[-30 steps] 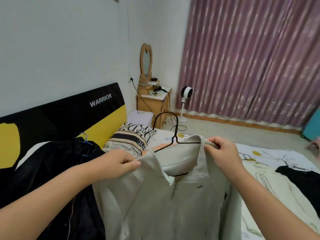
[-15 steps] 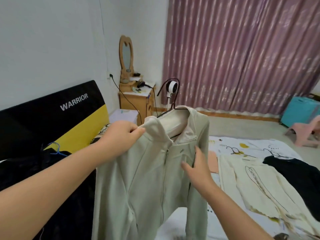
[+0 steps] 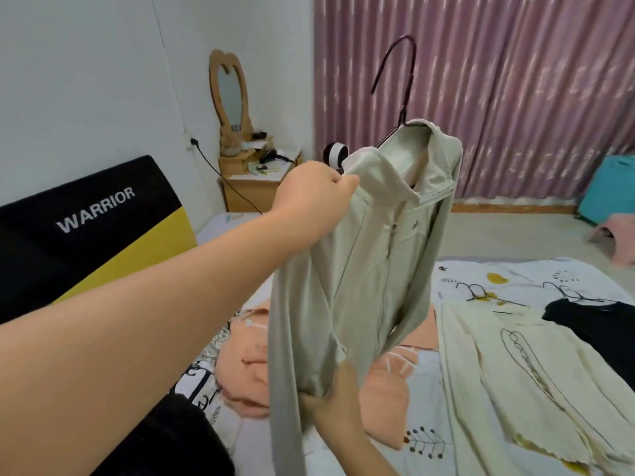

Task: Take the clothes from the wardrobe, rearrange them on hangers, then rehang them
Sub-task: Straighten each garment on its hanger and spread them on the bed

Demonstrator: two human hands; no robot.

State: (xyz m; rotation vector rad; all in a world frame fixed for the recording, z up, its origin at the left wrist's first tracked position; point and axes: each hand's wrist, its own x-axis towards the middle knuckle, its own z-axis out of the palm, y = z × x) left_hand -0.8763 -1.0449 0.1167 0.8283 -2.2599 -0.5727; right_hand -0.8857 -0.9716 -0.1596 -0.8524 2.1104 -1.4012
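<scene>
Nearest, the right hand (image 3: 335, 401) reaches up from the bottom edge and holds the bunched lower hem of the jacket (image 3: 364, 276), thumb and fingers curled into the cloth. The pale grey-green zip jacket hangs in the air above the bed (image 3: 515, 280), its left sleeve trailing down past the right hand and out of view. Higher up, the left hand (image 3: 314, 197) pinches the jacket at the shoulder, next to the collar, with the bare forearm stretching across from the lower left. A black hanger (image 3: 400, 84) sits inside the collar, its hook standing above the jacket and tilted to the left. Under the jacket, on the patterned bed sheet, lies a peach garment (image 3: 251, 372), and a dark garment (image 3: 178, 438) fills the lower left corner. To the right a cream garment (image 3: 522, 372) is spread flat on the bed, with a black garment (image 3: 598, 324) just beyond it at the right edge. On the left stands a black and yellow headboard (image 3: 103, 228) printed WARRIOR. Farther back are a wooden nightstand (image 3: 254, 187) with a mirror (image 3: 229, 91), a small white fan (image 3: 332, 156) partly hidden behind the left hand, and purple curtains (image 3: 515, 80) across the far wall.
</scene>
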